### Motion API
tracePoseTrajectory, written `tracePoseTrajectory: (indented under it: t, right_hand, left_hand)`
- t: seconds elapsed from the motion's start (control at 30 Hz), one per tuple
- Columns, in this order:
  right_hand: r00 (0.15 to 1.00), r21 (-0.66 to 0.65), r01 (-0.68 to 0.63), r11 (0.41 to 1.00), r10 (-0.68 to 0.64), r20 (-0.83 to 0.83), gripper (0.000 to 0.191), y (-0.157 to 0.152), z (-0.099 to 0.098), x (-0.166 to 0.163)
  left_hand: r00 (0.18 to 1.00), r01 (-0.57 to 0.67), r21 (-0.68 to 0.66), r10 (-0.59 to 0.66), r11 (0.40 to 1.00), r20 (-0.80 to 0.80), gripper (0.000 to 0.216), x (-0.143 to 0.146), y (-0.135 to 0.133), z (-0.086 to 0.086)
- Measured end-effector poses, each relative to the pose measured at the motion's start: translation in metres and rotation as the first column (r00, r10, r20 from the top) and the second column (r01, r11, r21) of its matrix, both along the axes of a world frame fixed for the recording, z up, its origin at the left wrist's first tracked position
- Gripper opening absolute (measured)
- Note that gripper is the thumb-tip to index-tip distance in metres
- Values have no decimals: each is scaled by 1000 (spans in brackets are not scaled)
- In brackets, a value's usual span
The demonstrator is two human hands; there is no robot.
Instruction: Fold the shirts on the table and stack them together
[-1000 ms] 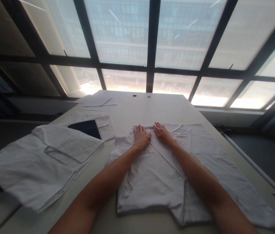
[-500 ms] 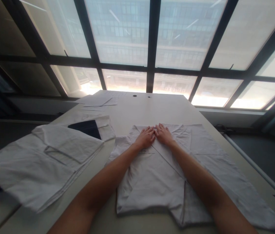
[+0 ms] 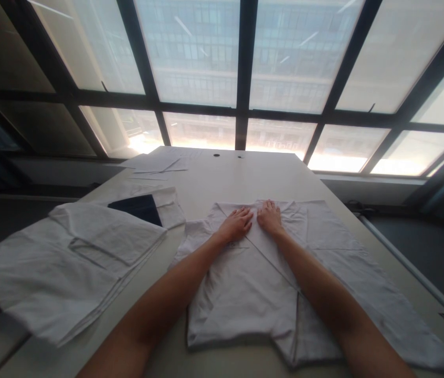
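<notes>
A white garment lies spread in front of me, with a diagonal front edge and a pocket-like line on its left part. Flat on its upper part rests my left hand, fingers stretched toward the right. My right hand presses on the cloth near the top edge, just right of the left hand with a small gap between them. Its fingers point away from me, slightly bent, and no cloth shows pinched in them. Creased fabric bunches beside the right hand, and more of the white cloth reaches out under and past my right forearm.
Another folded white cloth lies at the left, with a dark blue piece on it. Paper sheets are at the table's far left. The white table runs toward large windows.
My right hand has slid a little to the right, away from the left hand, and its fingers are more drawn in. The left hand stays nearly in place.
</notes>
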State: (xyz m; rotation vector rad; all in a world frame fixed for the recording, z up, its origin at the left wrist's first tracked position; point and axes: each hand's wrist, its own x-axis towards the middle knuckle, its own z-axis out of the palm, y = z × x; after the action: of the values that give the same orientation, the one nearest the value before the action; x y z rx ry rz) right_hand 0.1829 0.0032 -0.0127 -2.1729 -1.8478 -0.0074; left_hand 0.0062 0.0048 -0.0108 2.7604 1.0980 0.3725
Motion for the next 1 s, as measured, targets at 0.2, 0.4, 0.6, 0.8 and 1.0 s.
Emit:
tracePoseTrajectory:
  t: [0.2, 0.4, 0.6, 0.8, 1.0]
  right_hand:
    - [972, 112, -217, 970, 225, -64, 57, 3, 8, -2]
    - [842, 100, -524, 846, 532, -87, 54, 2, 7, -10]
    - [869, 36, -494, 869, 495, -14, 51, 2, 5, -10]
    - [945, -19, -327, 945, 327, 13, 53, -2, 6, -11]
    - [994, -21, -111, 994, 111, 10, 58, -2, 4, -5]
  left_hand:
    - [998, -47, -41, 48, 998, 37, 60, 2, -1, 1]
    - [998, -46, -16, 47, 999, 34, 51, 3, -7, 8]
    - [988, -149, -11, 149, 989, 26, 50, 4, -8, 7]
    - [955, -295, 40, 294, 955, 29, 49, 3, -9, 4]
    - [889, -458, 41, 457, 888, 22, 54, 0, -8, 4]
